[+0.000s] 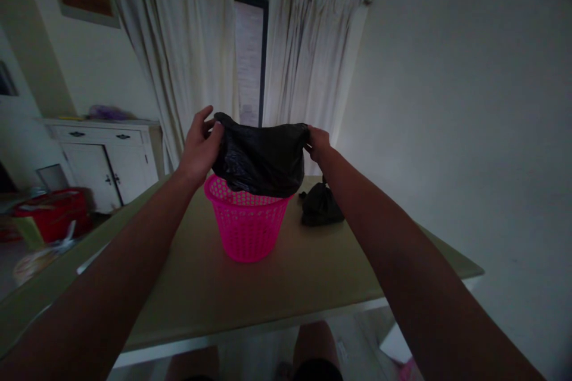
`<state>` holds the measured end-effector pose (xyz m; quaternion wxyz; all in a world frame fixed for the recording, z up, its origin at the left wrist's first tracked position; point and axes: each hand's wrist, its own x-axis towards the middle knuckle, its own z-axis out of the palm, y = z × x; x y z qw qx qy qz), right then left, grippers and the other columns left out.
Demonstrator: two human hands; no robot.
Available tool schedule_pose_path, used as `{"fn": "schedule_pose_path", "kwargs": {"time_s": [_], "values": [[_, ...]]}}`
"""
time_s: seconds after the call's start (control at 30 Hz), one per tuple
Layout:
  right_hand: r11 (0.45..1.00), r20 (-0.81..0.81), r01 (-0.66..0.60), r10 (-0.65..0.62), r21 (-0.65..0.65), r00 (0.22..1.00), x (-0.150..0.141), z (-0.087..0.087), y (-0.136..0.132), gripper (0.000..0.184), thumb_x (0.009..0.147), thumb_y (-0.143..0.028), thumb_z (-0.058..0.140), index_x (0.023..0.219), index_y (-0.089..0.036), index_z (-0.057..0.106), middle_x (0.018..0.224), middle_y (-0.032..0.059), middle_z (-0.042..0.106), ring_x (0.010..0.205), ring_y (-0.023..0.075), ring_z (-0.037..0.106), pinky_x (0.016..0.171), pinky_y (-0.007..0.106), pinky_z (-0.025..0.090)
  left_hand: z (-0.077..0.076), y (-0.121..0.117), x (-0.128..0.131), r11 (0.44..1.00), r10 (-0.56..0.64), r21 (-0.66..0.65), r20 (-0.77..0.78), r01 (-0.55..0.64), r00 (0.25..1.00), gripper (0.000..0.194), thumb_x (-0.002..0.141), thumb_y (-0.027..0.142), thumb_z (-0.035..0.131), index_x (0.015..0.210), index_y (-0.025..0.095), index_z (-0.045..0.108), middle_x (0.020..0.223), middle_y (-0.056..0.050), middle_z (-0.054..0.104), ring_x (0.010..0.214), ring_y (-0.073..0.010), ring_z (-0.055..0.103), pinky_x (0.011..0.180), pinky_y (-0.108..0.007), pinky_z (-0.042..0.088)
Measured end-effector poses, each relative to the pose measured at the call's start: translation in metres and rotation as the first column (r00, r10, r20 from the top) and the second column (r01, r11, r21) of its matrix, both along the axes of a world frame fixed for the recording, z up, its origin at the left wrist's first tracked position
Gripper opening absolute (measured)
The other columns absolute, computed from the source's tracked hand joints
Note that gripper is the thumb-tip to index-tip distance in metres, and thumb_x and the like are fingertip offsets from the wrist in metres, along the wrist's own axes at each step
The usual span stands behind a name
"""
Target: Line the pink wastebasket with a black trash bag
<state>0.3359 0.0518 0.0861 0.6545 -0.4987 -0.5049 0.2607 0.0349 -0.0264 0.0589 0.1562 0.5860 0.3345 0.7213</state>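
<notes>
A black plastic garbage bag (pixel 263 158) is stretched sideways between my two hands, just above a pink basket (pixel 250 232) with perforated walls. My left hand (pixel 203 143) pinches the bag's left upper corner, thumb in front and some fingers raised. At the opposite corner my right hand (pixel 319 143) is closed on the bag's edge. The bag's lower part hangs over the basket's opening and hides much of its far rim. The basket stands upright on the table (pixel 196 297).
A crumpled black bundle (pixel 322 205) lies on the table right of the basket, partly behind my right forearm. Beyond the table are a white cabinet (pixel 107 161) and a red bag (pixel 53 214) at left, and curtains (pixel 196 41). A wall (pixel 469 101) stands at right.
</notes>
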Motion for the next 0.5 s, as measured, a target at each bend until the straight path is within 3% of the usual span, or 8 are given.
{"fn": "schedule_pose_path", "kwargs": {"time_s": [0.1, 0.2, 0.33, 0.4, 0.5], "values": [[0.987, -0.106, -0.152, 0.145, -0.06, 0.984, -0.006, 0.003, -0.013, 0.009, 0.097, -0.028, 0.06, 0.098, -0.022, 0.067, 0.085, 0.0011, 0.068, 0.08, 0.0138, 0.065, 0.08, 0.031, 0.058, -0.002, 0.003, -0.002, 0.999, 0.022, -0.039, -0.029, -0.023, 0.999, 0.042, 0.102, 0.053, 0.065, 0.129, 0.021, 0.072, 0.116, -0.009, 0.078, 0.114, -0.0281, 0.073, 0.104, -0.044, 0.06], [0.981, -0.125, -0.192, 0.19, -0.001, 0.974, -0.01, 0.005, -0.016, 0.01, 0.097, -0.028, 0.06, 0.095, -0.021, 0.067, 0.086, 0.0004, 0.067, 0.081, 0.0128, 0.063, 0.085, 0.032, 0.057, -0.004, 0.006, -0.007, 0.99, 0.139, -0.023, 0.011, -0.139, 0.99, 0.036, 0.103, 0.05, 0.061, 0.117, 0.019, 0.076, 0.115, -0.009, 0.08, 0.116, -0.0279, 0.073, 0.109, -0.042, 0.058], [0.965, -0.142, -0.243, 0.256, 0.102, 0.956, -0.012, 0.009, -0.007, 0.008, 0.096, -0.028, 0.061, 0.095, -0.022, 0.066, 0.089, 0.0004, 0.067, 0.082, 0.0125, 0.064, 0.09, 0.033, 0.057, -0.008, 0.011, -0.012, 0.98, 0.138, 0.139, 0.029, -0.141, 0.99, 0.037, 0.099, 0.038, 0.066, 0.129, 0.019, 0.074, 0.13, -0.011, 0.078, 0.122, -0.0261, 0.073, 0.115, -0.043, 0.055], [0.965, -0.108, -0.242, 0.252, 0.098, 0.962, -0.012, 0.01, -0.003, 0.008, 0.096, -0.028, 0.061, 0.095, -0.022, 0.067, 0.091, 0.0008, 0.068, 0.081, 0.0127, 0.066, 0.09, 0.034, 0.058, -0.012, 0.014, -0.015, 0.985, 0.12, 0.123, 0.0, -0.119, 0.993, 0.039, 0.095, 0.031, 0.068, 0.132, 0.021, 0.074, 0.132, -0.011, 0.078, 0.124, -0.0265, 0.073, 0.114, -0.044, 0.056], [0.985, 0.091, -0.17, 0.166, 0.035, 0.982, -0.014, 0.007, -0.001, 0.013, 0.095, -0.025, 0.06, 0.087, -0.02, 0.069, 0.086, 0.0013, 0.067, 0.079, 0.0136, 0.065, 0.084, 0.033, 0.056, -0.024, 0.023, -0.023, 0.987, 0.162, 0.003, -0.089, -0.163, 0.983, 0.051, 0.083, 0.019, 0.072, 0.134, 0.022, 0.074, 0.134, -0.013, 0.077, 0.126, -0.0307, 0.073, 0.112, -0.048, 0.057]]}}
